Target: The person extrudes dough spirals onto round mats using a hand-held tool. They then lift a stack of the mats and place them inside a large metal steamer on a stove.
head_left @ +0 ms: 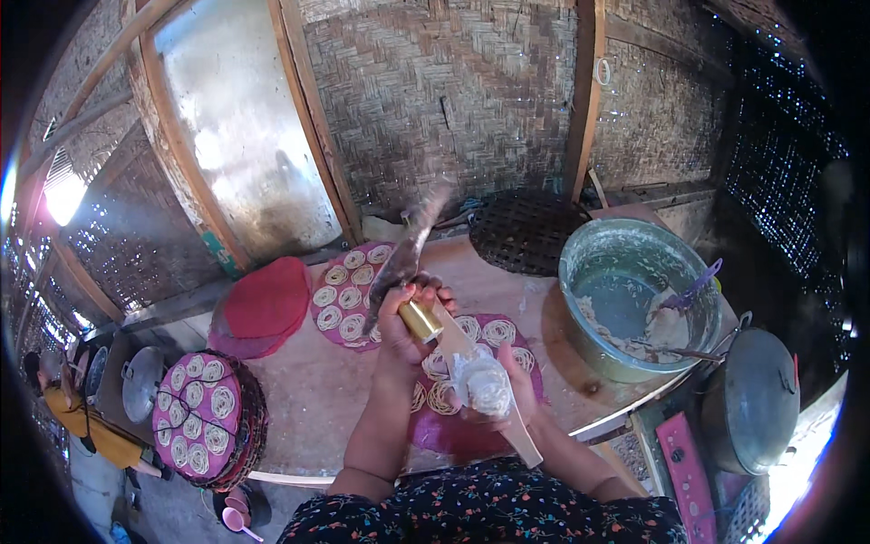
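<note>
My left hand is closed round a brass-coloured cylinder. A long greyish blade-like piece, smeared and blurred, rises beyond that hand; how it is held I cannot tell. Lower right, my right hand grips a flat wooden bar that carries a lump of white dough in what looks like clear plastic. The bar's upper end reaches the left hand. Beneath my hands lies a pink round sheet with coiled noodle nests, partly hidden. A second pink sheet with nests lies just beyond.
Right of me stands a green basin holding dough and a purple spoon. A lidded metal pot is farther right. Bare pink sheets lie left, above stacked round trays of nests. A dark woven tray sits behind.
</note>
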Demonstrator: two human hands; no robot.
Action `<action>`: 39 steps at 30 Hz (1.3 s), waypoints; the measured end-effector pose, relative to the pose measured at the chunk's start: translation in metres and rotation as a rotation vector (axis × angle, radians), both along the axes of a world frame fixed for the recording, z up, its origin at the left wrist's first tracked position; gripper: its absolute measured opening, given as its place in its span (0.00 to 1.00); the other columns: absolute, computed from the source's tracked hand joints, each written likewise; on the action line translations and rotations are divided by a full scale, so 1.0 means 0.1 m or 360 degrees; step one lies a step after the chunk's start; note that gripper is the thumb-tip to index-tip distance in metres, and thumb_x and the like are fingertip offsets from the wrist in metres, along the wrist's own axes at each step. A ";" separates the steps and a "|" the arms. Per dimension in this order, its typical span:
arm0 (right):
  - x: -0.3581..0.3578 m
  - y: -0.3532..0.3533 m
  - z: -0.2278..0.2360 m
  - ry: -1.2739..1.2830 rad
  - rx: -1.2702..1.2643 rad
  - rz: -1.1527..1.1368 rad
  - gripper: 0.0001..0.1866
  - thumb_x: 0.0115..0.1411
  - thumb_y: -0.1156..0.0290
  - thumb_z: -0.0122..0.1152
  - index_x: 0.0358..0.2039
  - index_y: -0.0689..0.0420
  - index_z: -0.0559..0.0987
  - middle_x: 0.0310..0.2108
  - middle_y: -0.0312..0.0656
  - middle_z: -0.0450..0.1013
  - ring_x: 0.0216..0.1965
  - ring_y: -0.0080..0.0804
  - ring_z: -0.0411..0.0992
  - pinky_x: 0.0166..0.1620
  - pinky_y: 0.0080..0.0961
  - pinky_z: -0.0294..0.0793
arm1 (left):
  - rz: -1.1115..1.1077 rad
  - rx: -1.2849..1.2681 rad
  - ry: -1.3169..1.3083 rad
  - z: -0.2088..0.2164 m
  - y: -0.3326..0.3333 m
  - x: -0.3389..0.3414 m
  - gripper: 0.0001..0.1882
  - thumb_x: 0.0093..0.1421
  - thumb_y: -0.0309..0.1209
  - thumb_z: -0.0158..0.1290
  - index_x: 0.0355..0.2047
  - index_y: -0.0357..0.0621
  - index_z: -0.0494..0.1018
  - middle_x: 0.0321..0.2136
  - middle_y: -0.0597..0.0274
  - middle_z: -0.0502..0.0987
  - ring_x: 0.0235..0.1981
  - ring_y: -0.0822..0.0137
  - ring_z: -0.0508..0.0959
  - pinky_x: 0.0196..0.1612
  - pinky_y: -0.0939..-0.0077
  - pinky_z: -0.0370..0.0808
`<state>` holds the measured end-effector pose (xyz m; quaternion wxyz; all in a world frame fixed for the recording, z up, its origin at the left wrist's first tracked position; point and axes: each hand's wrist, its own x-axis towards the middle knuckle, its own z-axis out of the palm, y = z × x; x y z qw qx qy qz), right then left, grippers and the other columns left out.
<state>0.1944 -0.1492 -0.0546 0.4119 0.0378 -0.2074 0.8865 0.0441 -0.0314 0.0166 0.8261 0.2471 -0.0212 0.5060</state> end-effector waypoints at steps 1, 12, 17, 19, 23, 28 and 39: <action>-0.01 -0.03 0.01 0.0270 -0.0016 0.0139 0.39 0.60 0.36 0.36 0.60 0.55 0.60 0.43 0.54 0.72 0.22 0.33 0.72 0.20 0.26 0.73 | 0.0218 -0.0073 0.0322 -0.02 -0.05 -0.08 0.06 0.51 0.32 0.51 0.28 0.45 0.69 0.30 0.61 0.72 0.33 0.65 0.74 0.35 0.71 0.72; 0.53 -0.40 0.83 -0.2129 0.1117 -0.1664 0.31 0.59 0.59 0.51 0.57 0.64 0.57 0.39 0.49 0.69 0.37 0.34 0.71 0.41 0.26 0.71 | 0.0218 0.0897 0.1764 -0.60 -0.83 -0.64 0.27 0.48 0.25 0.60 0.50 0.39 0.67 0.46 0.56 0.73 0.48 0.63 0.74 0.55 0.70 0.67; 0.34 -0.51 1.07 -0.2510 0.1626 -0.1450 0.39 0.54 0.66 0.59 0.60 0.64 0.50 0.48 0.61 0.65 0.50 0.53 0.67 0.51 0.40 0.66 | 0.0041 0.1030 0.1892 -0.56 -1.01 -0.64 0.30 0.46 0.28 0.62 0.51 0.40 0.67 0.47 0.56 0.73 0.48 0.63 0.74 0.54 0.69 0.68; 0.33 -0.52 1.07 -0.2622 0.1827 -0.1299 0.40 0.53 0.65 0.60 0.60 0.64 0.50 0.47 0.63 0.65 0.48 0.55 0.69 0.50 0.39 0.67 | 0.0023 0.1015 0.2033 -0.49 -1.06 -0.60 0.32 0.44 0.31 0.64 0.51 0.41 0.68 0.46 0.56 0.74 0.48 0.62 0.75 0.53 0.68 0.68; 0.29 -0.52 1.04 -0.2743 0.1989 -0.1227 0.41 0.53 0.61 0.61 0.61 0.62 0.50 0.47 0.64 0.65 0.47 0.57 0.69 0.49 0.41 0.68 | -0.0093 0.1388 0.2365 -0.21 -1.14 -0.45 0.31 0.42 0.45 0.66 0.43 0.38 0.73 0.37 0.48 0.77 0.41 0.56 0.77 0.47 0.68 0.72; 0.23 -0.53 0.78 -0.2593 0.1857 -0.1151 0.41 0.54 0.61 0.61 0.61 0.62 0.51 0.50 0.63 0.64 0.50 0.56 0.67 0.51 0.41 0.68 | -0.0195 0.1318 0.2410 -0.46 -1.15 -0.40 0.30 0.42 0.40 0.67 0.44 0.40 0.73 0.41 0.52 0.76 0.44 0.64 0.75 0.49 0.69 0.70; 0.66 -0.52 0.52 -0.1275 0.0494 0.0189 0.65 0.37 0.42 0.68 0.65 0.64 0.43 0.54 0.57 0.61 0.53 0.43 0.64 0.53 0.33 0.64 | 0.0218 0.1239 0.1305 0.34 -0.53 -0.96 0.43 0.45 0.39 0.65 0.59 0.45 0.57 0.51 0.53 0.68 0.52 0.60 0.70 0.53 0.65 0.68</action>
